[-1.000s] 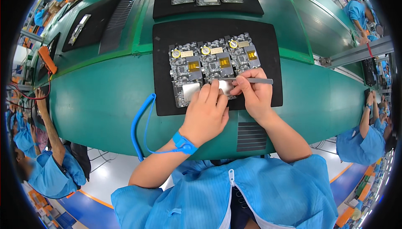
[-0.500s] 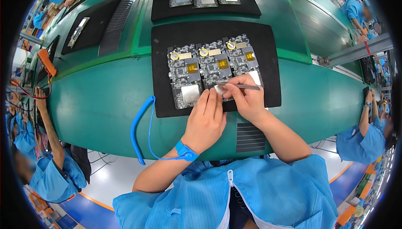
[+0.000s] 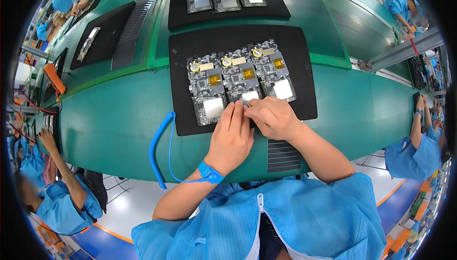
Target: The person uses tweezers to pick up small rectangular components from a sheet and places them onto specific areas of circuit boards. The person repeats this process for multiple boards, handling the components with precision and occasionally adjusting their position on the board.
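Three circuit boards lie side by side on a black mat (image 3: 303, 77): a left board (image 3: 199, 80), a middle board (image 3: 233, 75) and a right board (image 3: 281, 76). Each carries a round coin cell, an amber patch and a silvery square plate. My left hand (image 3: 230, 138) rests its outstretched fingers at the near end of the middle board, with nothing visible in its grasp. Beside those fingertips, my right hand (image 3: 277, 118) grips metal tweezers (image 3: 245, 102), their tip at the middle board's silvery plate (image 3: 250, 96). My fingers hide most of the tweezers and that board's near edge.
A blue coiled cord (image 3: 156, 150) runs to the wrist strap (image 3: 209, 171) on my left arm. Beyond, another black mat (image 3: 228, 18) bears three similar boards. A slotted dark strip (image 3: 284, 156) lies near my right forearm. Co-workers sit at both sides.
The tweezers have swung from lying crosswise to being mostly hidden in my right hand. That hand has shifted slightly left and down, uncovering the right board's silvery plate. My left hand stays nearly in place.
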{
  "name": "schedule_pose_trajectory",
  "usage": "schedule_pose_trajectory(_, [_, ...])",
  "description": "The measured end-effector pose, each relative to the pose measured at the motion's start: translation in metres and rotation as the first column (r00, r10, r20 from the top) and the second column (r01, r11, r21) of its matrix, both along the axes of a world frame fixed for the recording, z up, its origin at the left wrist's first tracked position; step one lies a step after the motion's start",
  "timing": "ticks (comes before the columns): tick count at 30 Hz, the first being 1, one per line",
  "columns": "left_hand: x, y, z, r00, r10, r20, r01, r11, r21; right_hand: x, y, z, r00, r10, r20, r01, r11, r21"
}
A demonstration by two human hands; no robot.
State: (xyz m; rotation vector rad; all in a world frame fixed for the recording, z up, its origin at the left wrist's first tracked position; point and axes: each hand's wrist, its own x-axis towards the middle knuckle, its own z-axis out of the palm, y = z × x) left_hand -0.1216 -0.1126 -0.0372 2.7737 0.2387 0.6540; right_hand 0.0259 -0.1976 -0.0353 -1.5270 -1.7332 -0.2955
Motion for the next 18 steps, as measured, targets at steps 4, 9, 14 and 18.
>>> schedule_pose_trajectory(4, [0.000, 0.000, -0.001, 1.000, -0.008, 0.009, 0.008, 1.000, 0.010, 0.006, -0.001, 0.000, 0.993, 0.068, 0.100, -0.066, 0.998, -0.017])
schedule_pose_trajectory(9, [-0.001, 0.001, 0.000, 1.000, -0.011, 0.007, 0.011, 1.000, -0.013, 0.002, -0.003, -0.005, 0.999, 0.012, -0.049, -0.012, 1.000, -0.002])
schedule_pose_trajectory(14, [0.000, 0.002, 0.006, 1.000, -0.015, 0.000, 0.015, 0.998, -0.057, 0.003, 0.000, -0.006, 0.988, -0.005, -0.154, 0.013, 0.999, 0.051])
schedule_pose_trajectory(18, [-0.001, 0.000, 0.011, 1.000, -0.023, -0.013, 0.022, 0.999, -0.045, 0.004, -0.008, 0.002, 0.993, 0.007, -0.118, -0.007, 1.000, 0.005])
